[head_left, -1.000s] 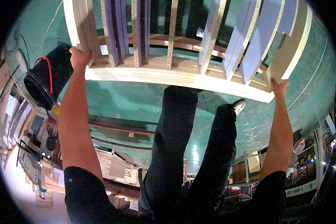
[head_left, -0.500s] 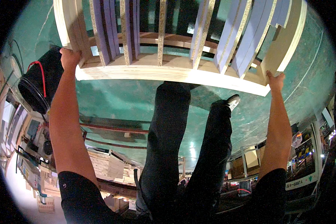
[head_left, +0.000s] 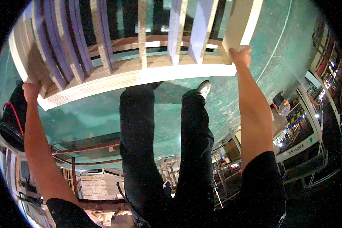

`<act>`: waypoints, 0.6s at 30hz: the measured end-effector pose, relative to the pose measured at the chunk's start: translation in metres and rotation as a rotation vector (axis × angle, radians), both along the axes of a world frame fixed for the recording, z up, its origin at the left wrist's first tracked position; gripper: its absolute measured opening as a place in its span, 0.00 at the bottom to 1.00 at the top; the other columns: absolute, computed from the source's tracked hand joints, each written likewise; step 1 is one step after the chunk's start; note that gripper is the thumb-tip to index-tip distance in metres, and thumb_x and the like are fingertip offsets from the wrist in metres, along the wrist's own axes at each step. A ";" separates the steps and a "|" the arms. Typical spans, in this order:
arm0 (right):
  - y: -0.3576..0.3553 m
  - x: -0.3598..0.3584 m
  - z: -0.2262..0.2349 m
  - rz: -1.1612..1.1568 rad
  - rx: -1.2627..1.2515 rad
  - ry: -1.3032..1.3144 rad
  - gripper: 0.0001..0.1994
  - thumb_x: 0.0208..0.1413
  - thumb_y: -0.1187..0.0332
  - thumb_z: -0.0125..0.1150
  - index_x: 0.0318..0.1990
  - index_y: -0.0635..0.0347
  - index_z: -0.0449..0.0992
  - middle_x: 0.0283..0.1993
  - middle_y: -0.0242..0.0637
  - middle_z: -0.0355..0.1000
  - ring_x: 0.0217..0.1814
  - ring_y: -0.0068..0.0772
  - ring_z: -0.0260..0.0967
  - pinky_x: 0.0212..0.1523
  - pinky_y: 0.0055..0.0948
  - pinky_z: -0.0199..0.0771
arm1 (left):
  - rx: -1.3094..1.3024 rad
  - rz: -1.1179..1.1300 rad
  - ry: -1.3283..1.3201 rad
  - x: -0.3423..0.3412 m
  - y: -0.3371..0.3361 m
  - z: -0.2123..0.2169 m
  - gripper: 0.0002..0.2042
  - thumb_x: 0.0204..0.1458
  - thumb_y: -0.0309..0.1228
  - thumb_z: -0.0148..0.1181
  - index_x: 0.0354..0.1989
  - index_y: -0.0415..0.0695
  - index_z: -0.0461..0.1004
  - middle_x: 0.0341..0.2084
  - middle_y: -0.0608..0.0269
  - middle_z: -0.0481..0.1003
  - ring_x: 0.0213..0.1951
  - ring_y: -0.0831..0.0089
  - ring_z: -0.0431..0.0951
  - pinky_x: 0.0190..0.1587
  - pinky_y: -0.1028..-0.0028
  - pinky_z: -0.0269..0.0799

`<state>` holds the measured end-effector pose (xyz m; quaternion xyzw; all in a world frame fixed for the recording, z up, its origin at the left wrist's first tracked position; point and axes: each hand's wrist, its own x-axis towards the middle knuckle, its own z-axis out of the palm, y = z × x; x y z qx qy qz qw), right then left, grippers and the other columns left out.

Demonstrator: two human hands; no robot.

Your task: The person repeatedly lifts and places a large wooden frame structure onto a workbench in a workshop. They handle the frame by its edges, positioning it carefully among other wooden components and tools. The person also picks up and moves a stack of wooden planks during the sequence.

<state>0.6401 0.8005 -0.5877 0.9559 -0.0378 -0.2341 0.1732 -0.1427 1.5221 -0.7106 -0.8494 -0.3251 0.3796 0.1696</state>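
A wide wooden frame spans the upper part of the view, with a pale laminated front rail and several upright slats of purple-faced particle board set across it. At its near left corner my left hand is closed around the side piece. My right hand grips the opposite side piece at the near right corner, thumb on top. Both arms are stretched forward, and the frame is off the floor at its near edge. Its far end lies beyond the top of the view.
Green floor lies beneath, with my shoe below the rail. A black bucket with a red handle stands at left. Behind me are a reddish metal rack, stacked pale timber and, at right, a pale machine beam.
The view has swung, so the frame and both hands now sit farther left. The frame's left end appears lower and its right end higher. Both hands keep their hold.
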 end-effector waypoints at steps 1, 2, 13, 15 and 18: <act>0.000 0.002 0.001 -0.012 0.005 0.008 0.48 0.44 0.45 0.75 0.64 0.63 0.53 0.56 0.60 0.76 0.57 0.62 0.76 0.59 0.48 0.77 | -0.008 0.026 -0.008 -0.002 -0.001 -0.006 0.31 0.51 0.57 0.67 0.52 0.42 0.74 0.35 0.40 0.76 0.43 0.39 0.81 0.50 0.54 0.78; -0.006 0.006 0.002 -0.009 -0.030 -0.003 0.51 0.44 0.44 0.74 0.67 0.64 0.50 0.55 0.58 0.77 0.56 0.61 0.77 0.58 0.49 0.77 | -0.021 0.032 -0.021 0.000 0.001 -0.019 0.31 0.52 0.56 0.66 0.52 0.41 0.74 0.35 0.40 0.76 0.43 0.39 0.81 0.50 0.55 0.78; -0.052 0.027 -0.011 0.241 0.114 -0.009 0.45 0.47 0.45 0.75 0.61 0.64 0.55 0.55 0.58 0.73 0.56 0.61 0.75 0.57 0.52 0.76 | -0.147 0.087 0.160 0.073 -0.036 -0.022 0.34 0.58 0.58 0.57 0.51 0.32 0.74 0.43 0.38 0.79 0.46 0.43 0.82 0.52 0.57 0.77; -0.045 0.033 -0.014 0.209 0.204 0.090 0.46 0.48 0.45 0.74 0.61 0.66 0.53 0.55 0.61 0.74 0.56 0.63 0.75 0.57 0.51 0.76 | -0.126 0.120 0.138 0.074 -0.033 -0.005 0.36 0.54 0.58 0.61 0.53 0.32 0.71 0.46 0.38 0.77 0.48 0.43 0.80 0.53 0.56 0.77; -0.055 0.035 -0.028 0.205 0.166 0.105 0.47 0.49 0.44 0.74 0.61 0.66 0.51 0.54 0.65 0.75 0.57 0.65 0.75 0.58 0.50 0.75 | -0.126 0.162 0.072 0.080 -0.032 0.003 0.41 0.48 0.58 0.66 0.57 0.31 0.67 0.50 0.38 0.75 0.52 0.44 0.78 0.56 0.56 0.75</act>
